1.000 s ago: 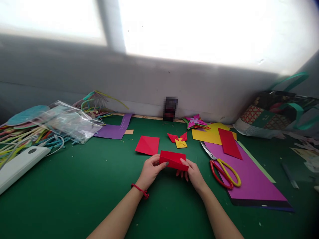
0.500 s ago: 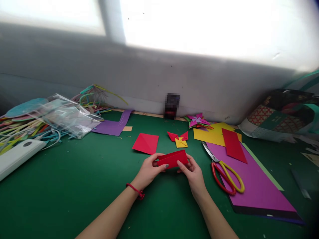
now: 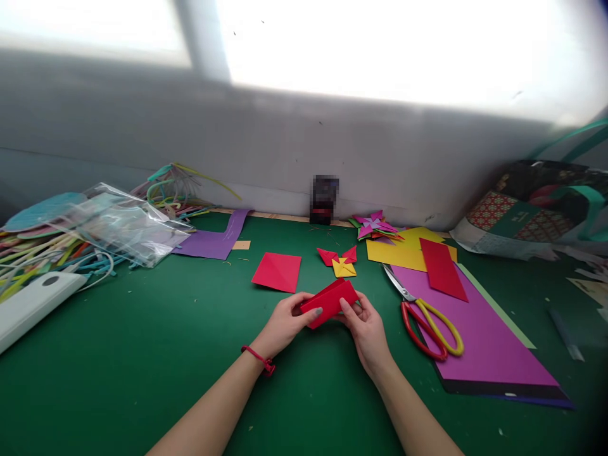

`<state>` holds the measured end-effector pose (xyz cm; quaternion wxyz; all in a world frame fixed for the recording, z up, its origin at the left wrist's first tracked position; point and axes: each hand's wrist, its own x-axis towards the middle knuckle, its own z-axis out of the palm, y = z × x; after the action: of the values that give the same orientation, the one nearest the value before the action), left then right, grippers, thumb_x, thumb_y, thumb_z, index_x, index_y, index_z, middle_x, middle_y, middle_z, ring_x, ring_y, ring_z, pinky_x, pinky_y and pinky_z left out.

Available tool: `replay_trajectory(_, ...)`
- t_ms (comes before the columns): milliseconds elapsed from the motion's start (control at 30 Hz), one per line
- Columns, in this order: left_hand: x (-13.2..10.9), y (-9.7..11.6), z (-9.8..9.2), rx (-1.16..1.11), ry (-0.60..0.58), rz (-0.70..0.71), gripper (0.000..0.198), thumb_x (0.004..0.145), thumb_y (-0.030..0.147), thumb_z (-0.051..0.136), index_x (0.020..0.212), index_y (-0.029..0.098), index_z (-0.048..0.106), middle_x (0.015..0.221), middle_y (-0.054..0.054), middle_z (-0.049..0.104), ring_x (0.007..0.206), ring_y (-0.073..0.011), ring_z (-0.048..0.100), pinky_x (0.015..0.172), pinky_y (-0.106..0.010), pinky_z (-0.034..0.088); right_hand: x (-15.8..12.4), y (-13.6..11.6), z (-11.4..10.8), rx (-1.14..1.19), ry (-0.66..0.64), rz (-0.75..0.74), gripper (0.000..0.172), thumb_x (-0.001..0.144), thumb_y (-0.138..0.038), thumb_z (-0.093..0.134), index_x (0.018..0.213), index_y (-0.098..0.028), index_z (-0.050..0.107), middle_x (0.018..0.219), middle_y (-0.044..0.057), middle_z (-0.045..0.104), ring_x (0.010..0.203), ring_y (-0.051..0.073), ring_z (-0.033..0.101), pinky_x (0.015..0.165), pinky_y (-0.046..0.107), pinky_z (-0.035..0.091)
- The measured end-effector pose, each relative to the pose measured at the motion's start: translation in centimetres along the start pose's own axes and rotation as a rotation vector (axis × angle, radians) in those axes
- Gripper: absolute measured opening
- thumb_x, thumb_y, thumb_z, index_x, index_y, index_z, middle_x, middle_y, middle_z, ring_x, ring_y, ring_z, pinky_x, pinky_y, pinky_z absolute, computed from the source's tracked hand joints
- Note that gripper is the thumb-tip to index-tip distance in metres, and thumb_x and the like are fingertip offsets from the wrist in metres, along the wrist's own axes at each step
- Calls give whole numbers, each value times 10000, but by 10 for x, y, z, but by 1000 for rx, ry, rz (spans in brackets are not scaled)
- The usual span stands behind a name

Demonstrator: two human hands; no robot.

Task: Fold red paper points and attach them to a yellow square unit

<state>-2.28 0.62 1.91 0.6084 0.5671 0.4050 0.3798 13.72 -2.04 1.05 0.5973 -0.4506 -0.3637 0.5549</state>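
A folded piece of red paper (image 3: pixel 331 303) is held above the green table between both hands, tilted up to the right. My left hand (image 3: pixel 286 322) pinches its left end, thumb on the near face. At its right end, my right hand (image 3: pixel 363 326) grips it with the thumb in front and fingers behind. Just beyond lies a creased red paper square (image 3: pixel 277 272). Beside that square are a folded yellow paper piece (image 3: pixel 344 268) and small red folded pieces (image 3: pixel 350 254). The far side of the held paper is partly hidden by my fingers.
Scissors (image 3: pixel 430 323) with red and yellow handles lie on purple sheets (image 3: pixel 484 342) at right. Behind are yellow paper (image 3: pixel 394 252), a red strip (image 3: pixel 443 269) and a folded paper stack (image 3: pixel 375 226). Clear plastic bags (image 3: pixel 128 225) and a white power bank (image 3: pixel 40 307) sit left.
The folded red paper has tilted more steeply, its left end lower and its right end up, while both hands keep hold of it. The view has shifted slightly.
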Motion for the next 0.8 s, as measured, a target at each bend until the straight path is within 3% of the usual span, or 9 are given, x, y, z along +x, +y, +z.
replay_trajectory(200,0,1,-1,-149,-28,-74,464,788,496,402,1028,141,580,886,-77,653,790,-190,609,668,-270,484,1,-1,0,-11,33,-18,424,703,-349,629,1071,-192,489,991,81,638,907,242,584,733,364,490)
replay_trajectory(367,2,-11,-1,-129,35,-51,386,708,402,574,999,148,552,757,-43,647,650,-176,610,535,-274,513,-1,-7,4,22,-28,12,551,740,-425,561,1227,-257,365,1054,62,607,906,230,589,683,339,500)
replay_trajectory(467,4,-16,0,-132,123,-19,316,725,369,558,953,151,535,766,-39,627,653,-164,597,501,-268,525,-2,-9,4,-21,-14,69,489,725,-490,540,1128,-220,471,1033,80,611,877,246,594,606,301,499)
replay_trajectory(567,4,-16,-2,-141,91,0,284,733,350,549,932,149,525,906,-71,607,720,-173,591,504,-269,531,-1,-8,2,-80,38,75,424,676,-471,602,978,-177,558,929,85,642,769,238,608,551,284,485)
replay_trajectory(633,4,-13,-2,-148,52,-1,305,745,343,535,985,159,500,1019,-98,575,784,-192,591,537,-287,535,-1,-7,1,-115,46,78,383,659,-432,633,927,-165,571,764,57,652,560,181,588,422,248,442)
replay_trajectory(700,2,-8,-2,-123,54,19,394,750,328,535,1110,200,438,1144,-110,514,901,-216,571,636,-315,529,0,-6,-1,-118,45,93,356,668,-409,631,915,-162,563,595,12,612,365,112,484,294,203,335)
replay_trajectory(800,-3,0,2,42,96,126,593,701,293,609,1232,284,345,1308,-79,370,1147,-243,411,875,-356,424,2,-5,-5,-48,45,120,329,680,-382,628,914,-165,548,551,-11,587,280,63,403,244,173,258)
